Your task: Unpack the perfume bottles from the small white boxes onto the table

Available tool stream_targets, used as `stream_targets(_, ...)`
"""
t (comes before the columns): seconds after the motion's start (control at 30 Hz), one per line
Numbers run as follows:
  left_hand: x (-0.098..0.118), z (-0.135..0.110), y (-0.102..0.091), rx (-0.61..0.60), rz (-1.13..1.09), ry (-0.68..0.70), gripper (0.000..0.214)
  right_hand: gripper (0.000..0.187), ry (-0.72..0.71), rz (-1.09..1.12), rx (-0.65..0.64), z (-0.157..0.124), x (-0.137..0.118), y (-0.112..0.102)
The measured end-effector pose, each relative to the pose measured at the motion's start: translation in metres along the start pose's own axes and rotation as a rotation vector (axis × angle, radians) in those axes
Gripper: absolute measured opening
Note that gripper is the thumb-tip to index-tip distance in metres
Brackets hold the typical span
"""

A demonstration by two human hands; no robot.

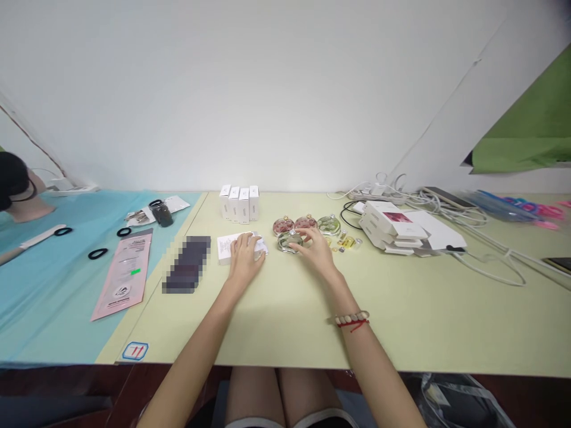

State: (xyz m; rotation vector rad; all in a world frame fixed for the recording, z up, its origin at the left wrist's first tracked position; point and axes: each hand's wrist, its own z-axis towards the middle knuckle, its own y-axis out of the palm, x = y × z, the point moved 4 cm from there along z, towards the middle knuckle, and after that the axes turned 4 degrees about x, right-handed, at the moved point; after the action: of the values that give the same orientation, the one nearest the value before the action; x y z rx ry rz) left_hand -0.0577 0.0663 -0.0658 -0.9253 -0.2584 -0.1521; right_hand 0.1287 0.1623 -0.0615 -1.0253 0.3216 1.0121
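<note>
My left hand (pixel 243 257) is closed over a small white box (pixel 225 248) lying flat on the table, its fingers covering the box's right part. A bit of white paper or an open flap shows by the fingertips. My right hand (pixel 317 249) pinches a round, flat green glass bottle (pixel 288 242) with a small clear cap, thumb in front and fingers at the top. Just behind it sit two pinkish-red glass bottles (pixel 282 226) of the same shape and another green bottle (pixel 329 224). Small yellow and clear pieces (pixel 348 242) lie to the right of that hand.
Several upright white boxes (pixel 239 204) stand near the wall. Flattened white cartons (pixel 392 229) and tangled white cables (pixel 482 255) lie to the right. A blurred dark rectangle (pixel 187 264), a pink packet (pixel 124 276), a dark jar (pixel 160 214) and black rings (pixel 98 254) are on the left.
</note>
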Motion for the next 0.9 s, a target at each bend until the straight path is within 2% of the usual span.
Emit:
stream_targets(0.13, -0.008, -0.001, 0.0, 0.016, 0.122, -0.099, 0.047, 0.04, 0.005, -0.051, 0.012, -0.003, 0.0, 0.003)
stream_targets(0.3, -0.022, -0.003, 0.005, 0.012, 0.202, -0.238, 0.076, 0.036, 0.004, 0.056, 0.085, -0.002, 0.002, 0.006)
stream_targets(0.47, -0.024, -0.003, 0.006, -0.009, 0.191, -0.222, 0.073, 0.031, 0.035, 0.138, 0.244, -0.005, -0.01, 0.001)
stream_targets(0.53, -0.021, -0.002, 0.002, 0.014, 0.163, -0.197, 0.074, 0.029, 0.045, 0.133, 0.193, -0.008, -0.021, 0.005)
stream_targets(0.67, -0.011, 0.001, -0.006, 0.102, 0.08, -0.165, 0.084, 0.03, 0.036, 0.188, -0.165, -0.018, -0.04, 0.026)
stream_targets(0.7, -0.009, 0.001, -0.008, 0.123, 0.058, -0.158, 0.084, 0.031, 0.044, 0.194, -0.221, -0.02, -0.041, 0.03)
stream_targets(0.77, -0.004, 0.003, -0.01, 0.154, 0.013, -0.135, 0.084, 0.033, 0.08, 0.174, -0.244, -0.022, -0.041, 0.032)
stream_targets(0.9, 0.004, 0.004, -0.014, 0.188, -0.067, -0.062, 0.084, 0.037, 0.169, 0.153, -0.193, -0.021, -0.036, 0.029)
